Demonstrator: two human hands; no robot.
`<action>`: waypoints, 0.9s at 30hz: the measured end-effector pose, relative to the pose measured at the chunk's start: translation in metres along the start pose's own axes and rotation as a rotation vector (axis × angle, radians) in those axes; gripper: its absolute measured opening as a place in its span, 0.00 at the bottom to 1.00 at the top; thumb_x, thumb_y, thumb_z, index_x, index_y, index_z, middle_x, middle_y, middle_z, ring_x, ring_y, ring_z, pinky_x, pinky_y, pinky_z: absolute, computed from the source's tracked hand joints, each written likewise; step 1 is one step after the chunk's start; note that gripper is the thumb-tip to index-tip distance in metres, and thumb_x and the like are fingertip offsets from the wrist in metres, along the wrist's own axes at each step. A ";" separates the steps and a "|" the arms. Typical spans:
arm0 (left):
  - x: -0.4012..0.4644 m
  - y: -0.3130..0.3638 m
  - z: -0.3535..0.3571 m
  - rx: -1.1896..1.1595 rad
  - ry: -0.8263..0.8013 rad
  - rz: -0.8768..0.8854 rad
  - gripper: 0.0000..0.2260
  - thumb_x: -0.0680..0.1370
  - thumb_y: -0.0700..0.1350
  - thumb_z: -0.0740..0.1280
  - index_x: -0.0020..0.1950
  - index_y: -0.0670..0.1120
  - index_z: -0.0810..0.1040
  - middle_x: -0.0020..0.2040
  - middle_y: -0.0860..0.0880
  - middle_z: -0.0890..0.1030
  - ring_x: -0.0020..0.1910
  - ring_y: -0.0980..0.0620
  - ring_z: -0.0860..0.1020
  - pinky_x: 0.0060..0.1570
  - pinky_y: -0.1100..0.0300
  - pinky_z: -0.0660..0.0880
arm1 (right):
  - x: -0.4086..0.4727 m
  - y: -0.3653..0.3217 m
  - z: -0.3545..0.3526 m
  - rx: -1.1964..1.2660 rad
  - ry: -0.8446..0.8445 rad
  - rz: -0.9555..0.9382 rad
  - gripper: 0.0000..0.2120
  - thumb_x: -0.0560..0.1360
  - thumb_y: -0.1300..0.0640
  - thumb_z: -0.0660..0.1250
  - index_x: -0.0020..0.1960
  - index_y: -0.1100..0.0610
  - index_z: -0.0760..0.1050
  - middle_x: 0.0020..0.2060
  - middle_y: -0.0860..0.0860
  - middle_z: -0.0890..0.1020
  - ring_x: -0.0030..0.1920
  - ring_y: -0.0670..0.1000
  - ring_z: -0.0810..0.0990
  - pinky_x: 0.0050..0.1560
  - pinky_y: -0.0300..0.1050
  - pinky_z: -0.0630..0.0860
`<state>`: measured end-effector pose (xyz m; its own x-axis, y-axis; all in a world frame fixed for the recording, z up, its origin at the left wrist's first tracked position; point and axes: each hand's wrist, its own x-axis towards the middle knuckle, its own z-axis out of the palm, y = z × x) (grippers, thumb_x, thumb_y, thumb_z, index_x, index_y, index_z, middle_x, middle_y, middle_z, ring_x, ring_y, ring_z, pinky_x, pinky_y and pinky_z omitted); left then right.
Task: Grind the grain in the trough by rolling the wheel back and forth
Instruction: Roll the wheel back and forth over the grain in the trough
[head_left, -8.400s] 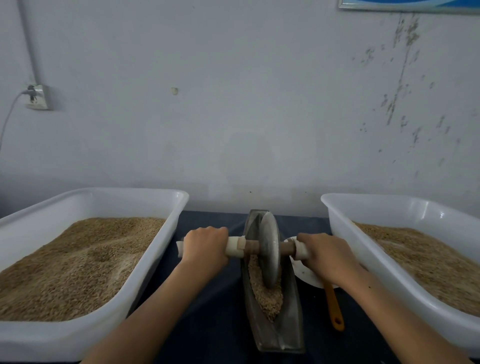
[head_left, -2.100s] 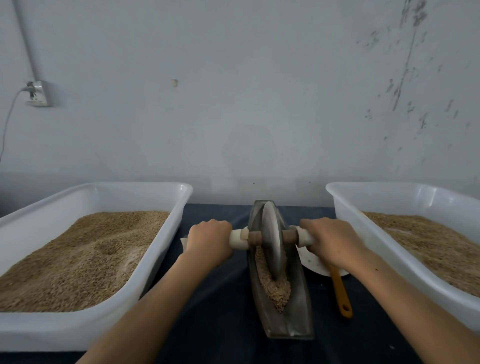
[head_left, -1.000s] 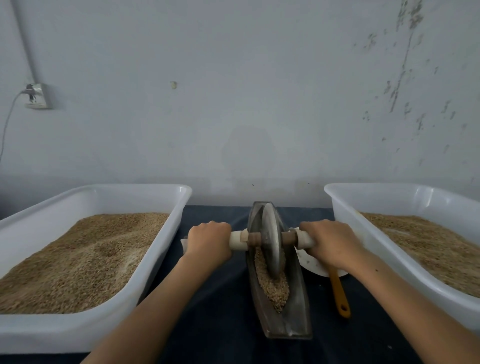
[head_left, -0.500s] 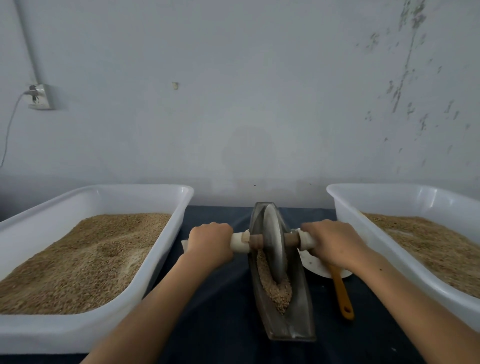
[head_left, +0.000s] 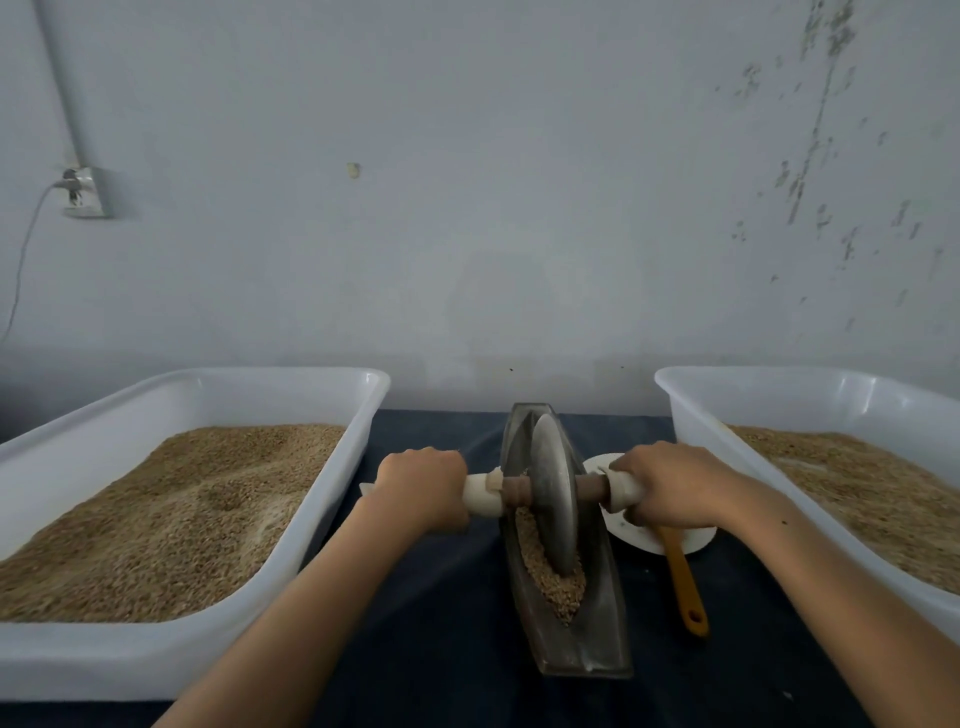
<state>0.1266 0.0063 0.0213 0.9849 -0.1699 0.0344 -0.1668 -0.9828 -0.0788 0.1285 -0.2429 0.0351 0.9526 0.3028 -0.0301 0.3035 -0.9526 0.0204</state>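
Hands: left hand (head_left: 422, 486) and right hand (head_left: 670, 483) wrapped round the axle ends, balancing pressure.
Wheel (head_left: 555, 504): upright in trough (head_left: 571, 644), lower centre frame.
Grain (head_left: 550, 577): heaped beneath wheel.

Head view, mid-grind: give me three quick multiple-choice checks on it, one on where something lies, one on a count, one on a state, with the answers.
1. Where does the orange-handled utensil lie?
A. right of the trough
B. inside the left tub
C. on the wheel's axle

2. How many white tubs of grain are on the table?
A. one
B. two
C. three

3. What are the hands doing?
A. both lie flat on the table
B. only the left grips a handle
C. each grips one handle of the axle

Answers:
1 A: it lies on the dark table beside the trough, its head on a white dish.
2 B: left tub and right tub.
3 C: left hand and right hand wrap the handles on either side of the wheel.
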 end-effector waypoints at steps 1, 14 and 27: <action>0.000 0.000 -0.001 -0.001 -0.012 -0.003 0.18 0.73 0.51 0.71 0.60 0.48 0.74 0.52 0.49 0.79 0.49 0.51 0.77 0.50 0.56 0.73 | -0.001 -0.001 -0.001 -0.003 -0.005 -0.002 0.09 0.71 0.54 0.70 0.40 0.43 0.70 0.40 0.45 0.80 0.42 0.46 0.78 0.35 0.39 0.67; 0.003 0.004 0.014 -0.055 0.277 -0.066 0.08 0.75 0.49 0.66 0.53 0.51 0.74 0.47 0.51 0.79 0.40 0.53 0.73 0.39 0.58 0.66 | 0.007 -0.003 0.025 -0.095 0.543 -0.027 0.12 0.74 0.55 0.65 0.37 0.45 0.63 0.32 0.43 0.69 0.35 0.46 0.68 0.35 0.41 0.58; -0.001 0.002 -0.005 0.003 -0.017 -0.002 0.18 0.72 0.51 0.71 0.59 0.48 0.75 0.52 0.49 0.79 0.49 0.50 0.78 0.46 0.57 0.71 | 0.000 0.003 0.000 -0.010 0.001 -0.008 0.09 0.71 0.54 0.69 0.40 0.43 0.71 0.39 0.45 0.79 0.42 0.46 0.78 0.34 0.38 0.67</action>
<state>0.1251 0.0043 0.0256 0.9859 -0.1665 0.0175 -0.1646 -0.9830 -0.0815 0.1293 -0.2460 0.0352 0.9500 0.3108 -0.0293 0.3116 -0.9497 0.0301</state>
